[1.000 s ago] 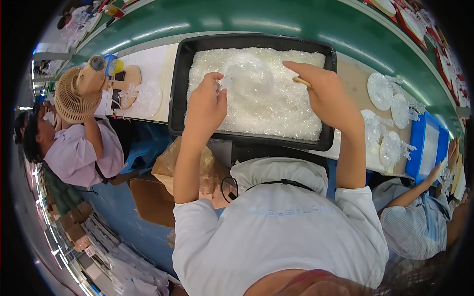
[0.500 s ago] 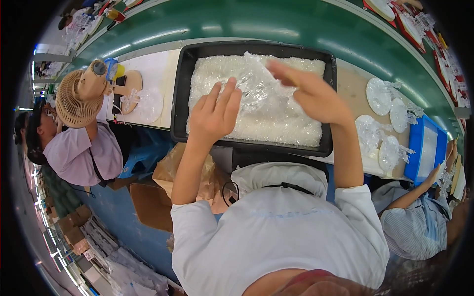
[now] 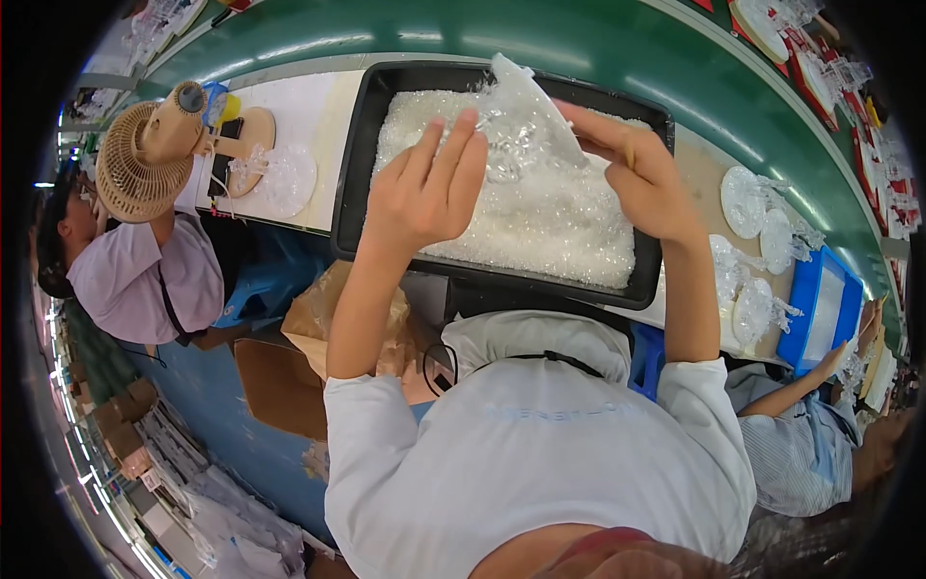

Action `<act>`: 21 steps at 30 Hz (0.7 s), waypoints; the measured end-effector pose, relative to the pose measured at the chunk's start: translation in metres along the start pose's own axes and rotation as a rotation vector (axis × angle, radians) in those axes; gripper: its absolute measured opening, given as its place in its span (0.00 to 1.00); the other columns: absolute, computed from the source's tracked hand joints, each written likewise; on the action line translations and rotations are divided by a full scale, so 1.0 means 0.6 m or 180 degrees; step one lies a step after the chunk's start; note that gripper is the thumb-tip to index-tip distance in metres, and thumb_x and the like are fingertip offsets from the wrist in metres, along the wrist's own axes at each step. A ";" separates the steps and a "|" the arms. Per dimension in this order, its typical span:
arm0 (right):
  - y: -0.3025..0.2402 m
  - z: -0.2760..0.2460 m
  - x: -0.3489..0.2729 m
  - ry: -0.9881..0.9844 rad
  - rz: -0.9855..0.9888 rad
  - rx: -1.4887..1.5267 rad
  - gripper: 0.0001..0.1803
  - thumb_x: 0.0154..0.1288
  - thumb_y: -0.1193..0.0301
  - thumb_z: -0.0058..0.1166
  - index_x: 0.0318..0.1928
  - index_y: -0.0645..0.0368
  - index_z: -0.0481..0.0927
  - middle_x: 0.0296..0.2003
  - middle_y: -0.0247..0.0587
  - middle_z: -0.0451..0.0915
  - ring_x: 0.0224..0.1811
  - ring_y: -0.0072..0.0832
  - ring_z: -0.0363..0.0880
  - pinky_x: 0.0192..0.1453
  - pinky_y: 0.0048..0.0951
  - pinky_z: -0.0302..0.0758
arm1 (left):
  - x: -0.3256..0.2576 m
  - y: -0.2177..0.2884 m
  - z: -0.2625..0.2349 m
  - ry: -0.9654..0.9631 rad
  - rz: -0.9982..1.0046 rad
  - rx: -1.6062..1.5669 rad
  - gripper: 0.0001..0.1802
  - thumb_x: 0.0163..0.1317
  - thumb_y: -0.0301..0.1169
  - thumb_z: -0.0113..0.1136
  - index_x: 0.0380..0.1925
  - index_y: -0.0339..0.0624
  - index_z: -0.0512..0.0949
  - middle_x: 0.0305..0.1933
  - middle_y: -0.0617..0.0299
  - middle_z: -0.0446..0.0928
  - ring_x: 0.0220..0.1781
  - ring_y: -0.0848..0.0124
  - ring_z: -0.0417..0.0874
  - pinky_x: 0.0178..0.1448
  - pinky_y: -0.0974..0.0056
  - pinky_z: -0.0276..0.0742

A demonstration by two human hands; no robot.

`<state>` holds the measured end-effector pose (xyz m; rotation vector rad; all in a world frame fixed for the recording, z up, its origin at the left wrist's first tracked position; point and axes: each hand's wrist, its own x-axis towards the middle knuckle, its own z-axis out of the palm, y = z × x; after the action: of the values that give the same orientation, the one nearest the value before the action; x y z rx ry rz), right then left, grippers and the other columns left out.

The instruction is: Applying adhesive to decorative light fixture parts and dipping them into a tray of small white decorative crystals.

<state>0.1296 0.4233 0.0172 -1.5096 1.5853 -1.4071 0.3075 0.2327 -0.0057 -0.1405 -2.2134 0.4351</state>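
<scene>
Right hand point(image 3: 644, 179), upper centre-right: fingers reach the edge of the clear piece point(image 3: 529, 108), thumb contact not visible, so can't tell whether it pinches or just steadies it. Small tan bit between its fingers, maybe a stick end; too small to be sure. Left hand point(image 3: 422, 193), upper centre: fingers long and near each other, tips beside the piece's underside; grip hidden, can't tell if it holds or only nears it. Piece itself is upper centre, tilted steeply, top corner over the tray's far rim. Change: a second ago it lay down in the beads point(image 3: 550, 227) as a pale round; half a second ago it was tipping up; now it stands higher, raised over them. Judging by that, the piece has been brought out of the beads and is being turned between the hands. Beads fill most of the black tray point(image 3: 351, 179), set on the table point(image 3: 323, 106). Similar pieces point(image 3: 743, 203) sit at right, another point(image 3: 287, 183) at left by the fan point(image 3: 145, 159). Co-worker's hand at far right is blurred and cut by the lens rim. Lower bits of the piece blend into the beads, clear on clear.
</scene>
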 end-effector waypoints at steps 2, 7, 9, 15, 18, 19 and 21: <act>-0.010 0.004 -0.002 0.0052 0.0196 -0.0013 0.47 0.40 0.91 0.28 0.69 0.69 0.66 0.67 0.52 0.71 0.71 0.39 0.68 0.77 0.36 0.59 | 0.000 0.005 0.011 0.0060 -0.0183 -0.0204 0.08 0.59 0.25 0.64 0.39 0.36 0.80 0.50 0.50 0.84 0.38 0.59 0.88 0.28 0.68 0.78; -0.030 0.019 -0.016 0.0222 -0.0008 -0.0455 0.44 0.43 0.90 0.33 0.67 0.62 0.71 0.64 0.54 0.73 0.67 0.45 0.73 0.72 0.33 0.65 | -0.014 0.014 0.015 -0.0224 -0.1210 -0.0739 0.11 0.57 0.25 0.65 0.40 0.35 0.79 0.53 0.49 0.82 0.36 0.62 0.87 0.32 0.65 0.83; -0.035 0.014 -0.023 0.0189 -0.0083 -0.0620 0.44 0.42 0.90 0.33 0.67 0.62 0.71 0.65 0.54 0.73 0.68 0.46 0.71 0.72 0.32 0.64 | -0.020 0.017 0.015 -0.0389 -0.1131 -0.0605 0.11 0.57 0.26 0.66 0.39 0.35 0.79 0.48 0.50 0.83 0.37 0.63 0.87 0.35 0.66 0.84; -0.025 -0.041 -0.065 0.0622 0.0042 -0.0029 0.47 0.39 0.90 0.33 0.67 0.58 0.72 0.68 0.52 0.69 0.69 0.50 0.68 0.74 0.35 0.62 | -0.034 0.006 0.012 -0.0151 -0.0720 -0.0186 0.09 0.57 0.26 0.66 0.37 0.37 0.79 0.40 0.54 0.82 0.40 0.63 0.87 0.38 0.67 0.84; -0.031 0.069 -0.029 0.0646 -0.0359 -0.0679 0.44 0.39 0.90 0.31 0.64 0.66 0.75 0.64 0.51 0.75 0.69 0.46 0.71 0.74 0.34 0.63 | -0.027 0.006 0.009 -0.0096 -0.0739 -0.0248 0.09 0.58 0.26 0.66 0.37 0.37 0.79 0.41 0.55 0.82 0.41 0.63 0.87 0.38 0.66 0.84; -0.026 0.056 -0.035 0.0652 -0.0345 -0.0680 0.44 0.39 0.90 0.31 0.64 0.66 0.75 0.64 0.51 0.75 0.69 0.46 0.71 0.74 0.34 0.63 | -0.031 0.002 0.009 -0.0106 -0.0770 -0.0269 0.09 0.58 0.26 0.66 0.37 0.37 0.79 0.41 0.55 0.82 0.41 0.63 0.87 0.38 0.66 0.84; -0.011 0.018 -0.039 0.1109 -0.0227 -0.0017 0.44 0.39 0.91 0.32 0.62 0.64 0.76 0.63 0.51 0.76 0.68 0.43 0.72 0.74 0.34 0.63 | -0.046 0.000 0.008 -0.0114 -0.0935 -0.0310 0.09 0.58 0.26 0.67 0.37 0.37 0.79 0.41 0.55 0.83 0.41 0.63 0.88 0.38 0.65 0.84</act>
<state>0.1475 0.4429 0.0136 -1.3907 1.7494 -1.7840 0.3213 0.2244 -0.0287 0.1411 -2.2454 0.1688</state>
